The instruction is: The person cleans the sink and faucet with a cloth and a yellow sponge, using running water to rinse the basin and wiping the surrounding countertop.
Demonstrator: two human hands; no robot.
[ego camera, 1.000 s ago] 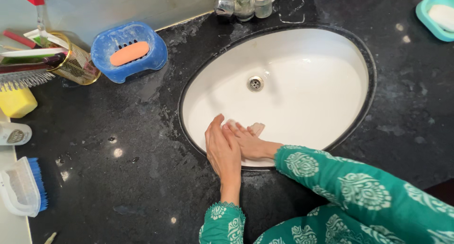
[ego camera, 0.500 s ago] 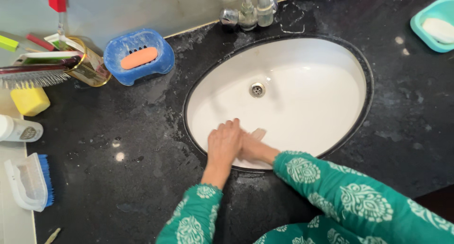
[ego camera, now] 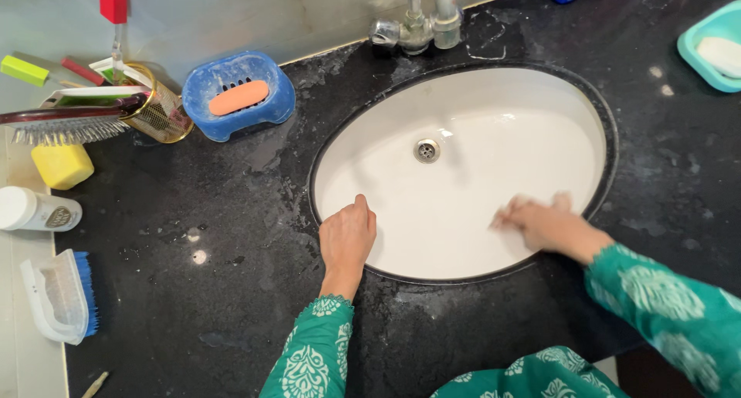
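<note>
Inside sink (ego camera: 494, 120), right hand (ego camera: 544, 224), left hand (ego camera: 347, 236) apart

the sink (ego camera: 532, 128) is white in a black speckled counter (ego camera: 231, 290), the soap dish (ego camera: 266, 108) is blue with an orange soap (ego camera: 238, 97), and the sleeves (ego camera: 309, 359) are green with a white floral pattern.

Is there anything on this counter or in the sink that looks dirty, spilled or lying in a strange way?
Yes. The black counter is smeared with whitish residue and wet patches, mostly between the blue soap dish and the sink. The hairbrush lies sideways across the gold mesh holder, sticking out past it.
</note>
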